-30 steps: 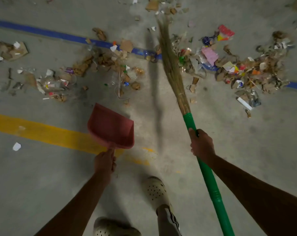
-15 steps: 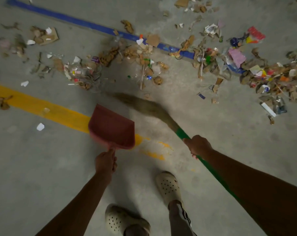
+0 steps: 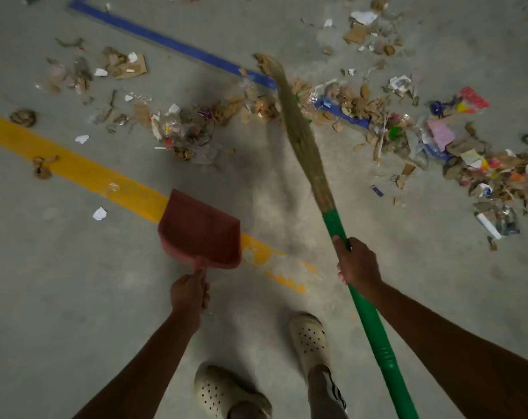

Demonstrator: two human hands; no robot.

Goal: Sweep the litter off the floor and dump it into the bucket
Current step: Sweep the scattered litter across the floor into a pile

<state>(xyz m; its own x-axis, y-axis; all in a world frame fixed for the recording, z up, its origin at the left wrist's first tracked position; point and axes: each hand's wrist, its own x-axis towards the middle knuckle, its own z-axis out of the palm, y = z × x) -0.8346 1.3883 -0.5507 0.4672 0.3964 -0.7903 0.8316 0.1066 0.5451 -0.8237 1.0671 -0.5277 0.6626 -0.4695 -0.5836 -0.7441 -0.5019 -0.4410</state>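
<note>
One shoe is cut off below; broom bristles blurred over litter.

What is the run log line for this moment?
left hand: holds dustpan | right hand: grips broom | broom tip at litter | bucket: not visible

floor: matt concrete | dustpan: plastic | broom: glossy handle, straw bristles
</note>
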